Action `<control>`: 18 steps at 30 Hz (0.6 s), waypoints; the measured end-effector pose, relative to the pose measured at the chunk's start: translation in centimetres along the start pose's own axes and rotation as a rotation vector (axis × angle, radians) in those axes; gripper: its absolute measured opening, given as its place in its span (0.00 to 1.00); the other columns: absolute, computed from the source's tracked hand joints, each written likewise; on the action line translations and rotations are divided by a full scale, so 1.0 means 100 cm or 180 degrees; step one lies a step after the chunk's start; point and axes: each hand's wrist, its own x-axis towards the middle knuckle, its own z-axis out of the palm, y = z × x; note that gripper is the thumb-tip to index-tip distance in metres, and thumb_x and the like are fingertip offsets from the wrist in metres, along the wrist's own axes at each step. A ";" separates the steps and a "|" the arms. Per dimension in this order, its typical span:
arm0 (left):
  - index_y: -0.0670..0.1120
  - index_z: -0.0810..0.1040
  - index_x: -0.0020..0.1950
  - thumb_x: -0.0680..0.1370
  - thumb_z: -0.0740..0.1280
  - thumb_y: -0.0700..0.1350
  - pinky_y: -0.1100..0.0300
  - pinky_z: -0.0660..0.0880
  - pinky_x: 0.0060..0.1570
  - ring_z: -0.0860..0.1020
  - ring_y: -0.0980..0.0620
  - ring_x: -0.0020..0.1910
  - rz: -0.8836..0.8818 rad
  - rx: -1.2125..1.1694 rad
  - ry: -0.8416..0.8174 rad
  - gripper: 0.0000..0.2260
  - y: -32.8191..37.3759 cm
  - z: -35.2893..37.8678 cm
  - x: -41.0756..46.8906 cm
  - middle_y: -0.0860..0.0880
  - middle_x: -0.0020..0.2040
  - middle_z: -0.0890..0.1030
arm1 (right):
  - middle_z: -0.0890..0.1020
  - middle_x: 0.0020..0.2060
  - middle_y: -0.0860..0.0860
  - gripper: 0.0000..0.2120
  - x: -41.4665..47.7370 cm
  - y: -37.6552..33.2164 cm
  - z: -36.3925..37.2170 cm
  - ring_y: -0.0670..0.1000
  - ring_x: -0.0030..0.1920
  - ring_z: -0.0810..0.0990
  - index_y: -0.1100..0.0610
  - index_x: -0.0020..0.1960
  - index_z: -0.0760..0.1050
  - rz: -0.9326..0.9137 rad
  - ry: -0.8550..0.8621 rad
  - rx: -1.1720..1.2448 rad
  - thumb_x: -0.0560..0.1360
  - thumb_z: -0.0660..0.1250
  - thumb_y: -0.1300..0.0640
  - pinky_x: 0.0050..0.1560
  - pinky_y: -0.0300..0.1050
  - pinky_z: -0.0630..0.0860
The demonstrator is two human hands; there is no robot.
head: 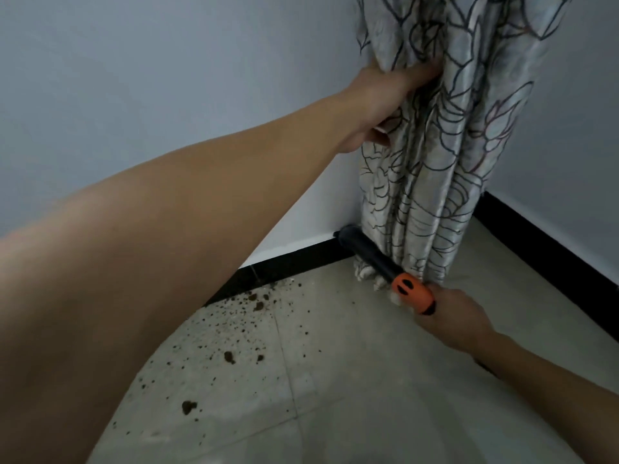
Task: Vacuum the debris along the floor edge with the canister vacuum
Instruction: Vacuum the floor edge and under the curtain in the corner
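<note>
My left hand [385,102] grips the bunched, leaf-patterned curtain [445,135] in the room corner, fingers buried in its folds. My right hand [459,319] holds the vacuum wand by its orange collar [410,293]. The black nozzle tube [366,251] runs from the collar to the black baseboard [294,259] beside the curtain's hem. Brown crumbs and clumps of debris [241,316] lie scattered on the pale tile floor [351,380] along the left baseboard, left of the nozzle. The canister itself is out of view.
Two pale walls meet behind the curtain. A second black baseboard [549,252] runs along the right wall. Larger debris clumps [189,406] sit nearer me on the tiles. My left forearm hides much of the floor at the left.
</note>
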 end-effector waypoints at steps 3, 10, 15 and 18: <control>0.51 0.69 0.71 0.67 0.72 0.62 0.46 0.80 0.49 0.81 0.47 0.54 -0.0010 -0.0072 -0.0133 0.36 0.007 0.021 -0.006 0.50 0.59 0.81 | 0.78 0.39 0.51 0.15 -0.001 0.024 -0.009 0.54 0.38 0.76 0.50 0.53 0.74 0.0387 0.0198 0.0269 0.68 0.72 0.52 0.36 0.45 0.71; 0.49 0.62 0.73 0.75 0.71 0.55 0.46 0.80 0.50 0.80 0.48 0.53 -0.0081 -0.0032 -0.0491 0.30 0.010 0.051 -0.008 0.50 0.61 0.77 | 0.75 0.40 0.49 0.12 -0.033 -0.021 0.043 0.53 0.40 0.76 0.50 0.49 0.66 -0.0169 -0.0314 -0.0187 0.71 0.67 0.49 0.38 0.44 0.69; 0.49 0.63 0.72 0.74 0.71 0.55 0.44 0.80 0.50 0.79 0.46 0.56 -0.0163 0.0015 -0.0499 0.31 0.012 0.053 -0.014 0.48 0.63 0.76 | 0.79 0.47 0.52 0.16 -0.040 -0.030 0.061 0.55 0.51 0.80 0.51 0.58 0.71 -0.0219 -0.0703 -0.0337 0.71 0.67 0.50 0.43 0.44 0.71; 0.49 0.63 0.72 0.74 0.72 0.55 0.43 0.80 0.49 0.78 0.44 0.57 -0.0196 0.0067 -0.0479 0.31 0.009 0.049 -0.016 0.47 0.63 0.76 | 0.81 0.46 0.54 0.12 -0.004 0.002 0.026 0.57 0.46 0.80 0.52 0.50 0.75 0.0489 -0.0364 0.0265 0.69 0.70 0.52 0.42 0.44 0.74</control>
